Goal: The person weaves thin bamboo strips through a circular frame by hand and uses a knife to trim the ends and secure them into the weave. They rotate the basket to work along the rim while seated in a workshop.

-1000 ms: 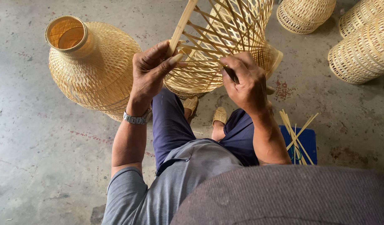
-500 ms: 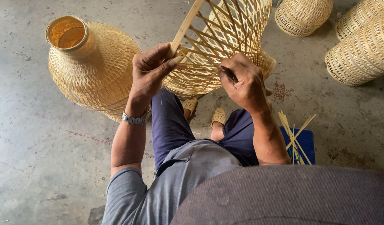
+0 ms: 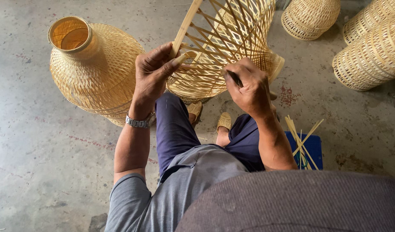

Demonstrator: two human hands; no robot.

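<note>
Nearby, finished baskets [image 3: 92, 71] flank the half-woven frame [image 3: 225, 47] (both hands gripping).

- Half-woven bamboo frame [image 3: 231, 47]: top runs off the upper edge, full shape unknown.
- Right hand [image 3: 249, 86]: fingertips buried among the strips; dark tool in the fist mostly hidden, kind unclear.
- Left hand [image 3: 152, 71]: fingertips tucked behind a flat slat [image 3: 185, 26].
- Baskets at right [image 3: 373, 51]: cut by the right edge.
- Small basket [image 3: 311, 17]: top cropped.
- Blue stool [image 3: 311, 148]: partly covered by loose strips [image 3: 300, 137] and the arm.
- Feet: mostly under the frame.
</note>
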